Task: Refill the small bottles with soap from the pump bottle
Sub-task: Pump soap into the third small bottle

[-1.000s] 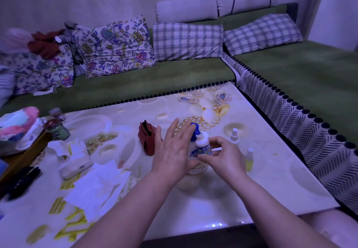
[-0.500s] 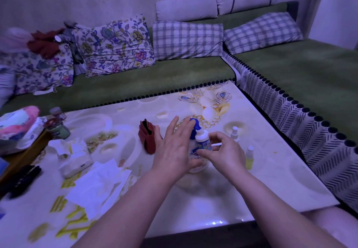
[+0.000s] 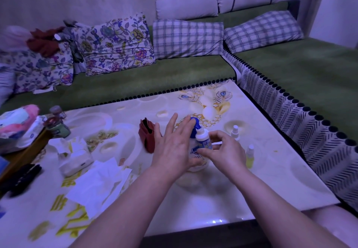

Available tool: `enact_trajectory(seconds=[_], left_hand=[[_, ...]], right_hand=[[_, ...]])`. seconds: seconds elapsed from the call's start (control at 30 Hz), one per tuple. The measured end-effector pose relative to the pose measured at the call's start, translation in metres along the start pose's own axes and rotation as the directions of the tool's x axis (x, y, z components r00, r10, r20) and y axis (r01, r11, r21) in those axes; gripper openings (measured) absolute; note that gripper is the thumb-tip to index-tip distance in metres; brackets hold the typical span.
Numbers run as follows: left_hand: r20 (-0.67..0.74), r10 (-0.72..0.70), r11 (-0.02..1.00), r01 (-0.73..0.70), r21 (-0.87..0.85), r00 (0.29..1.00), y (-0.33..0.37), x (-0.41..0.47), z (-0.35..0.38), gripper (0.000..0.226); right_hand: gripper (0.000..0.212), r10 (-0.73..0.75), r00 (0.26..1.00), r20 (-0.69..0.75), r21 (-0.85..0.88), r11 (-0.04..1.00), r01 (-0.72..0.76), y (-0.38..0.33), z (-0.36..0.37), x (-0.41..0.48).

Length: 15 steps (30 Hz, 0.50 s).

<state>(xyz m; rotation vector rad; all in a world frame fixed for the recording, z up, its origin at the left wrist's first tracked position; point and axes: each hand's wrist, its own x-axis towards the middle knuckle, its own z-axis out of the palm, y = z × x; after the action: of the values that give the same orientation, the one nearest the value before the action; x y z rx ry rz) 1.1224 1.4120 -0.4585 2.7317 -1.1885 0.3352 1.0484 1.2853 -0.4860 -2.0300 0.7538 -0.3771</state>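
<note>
Right now both hands sit over the pump bottle (image 3: 195, 154) at centre of the bench (image 3: 271, 180). Left hand (image 3: 172, 147) is flat, fingers (image 3: 171, 122) spread wide, palm pressing on the blue pump head (image 3: 194, 125); it grips nothing. Right hand (image 3: 224, 151) has thumb & fingertips pinched on a small bottle (image 3: 203, 139) w/ white top, held upright right at the pump spout, touching the pump bottle's front. Pump bottle stands upright on the bench, mostly hidden behind the hands; label partly shows. Two more small bottles stand at approx. 3 o'clock of it: a spray bottle (image 3: 235, 131) farther back, and a yellowish bottle (image 3: 249, 156) nearer, just beside the right hand. At 9 o'clock of the pump bottle, near the left hand, lies a red pouch (image 3: 148, 137). Farther at 8–9 o'clock: tissue pack (image 3: 75, 156) & loose white paper sheets (image 3: 98, 185). Green-seated sofa w/ pillows (image 3: 188, 38) wraps the bench at 12 and 3 o'clock.
</note>
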Motion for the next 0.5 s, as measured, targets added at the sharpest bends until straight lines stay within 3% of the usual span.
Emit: enact_trajectory(seconds=[0.5], left_hand=[[-0.015, 0.013, 1.0, -0.013, -0.004, 1.0, -0.001, 0.0, 0.012, 0.104]], right_hand=[[0.035, 0.018, 1.0, 0.008, -0.013, 1.0, -0.018, 0.009, 0.004, -0.001]])
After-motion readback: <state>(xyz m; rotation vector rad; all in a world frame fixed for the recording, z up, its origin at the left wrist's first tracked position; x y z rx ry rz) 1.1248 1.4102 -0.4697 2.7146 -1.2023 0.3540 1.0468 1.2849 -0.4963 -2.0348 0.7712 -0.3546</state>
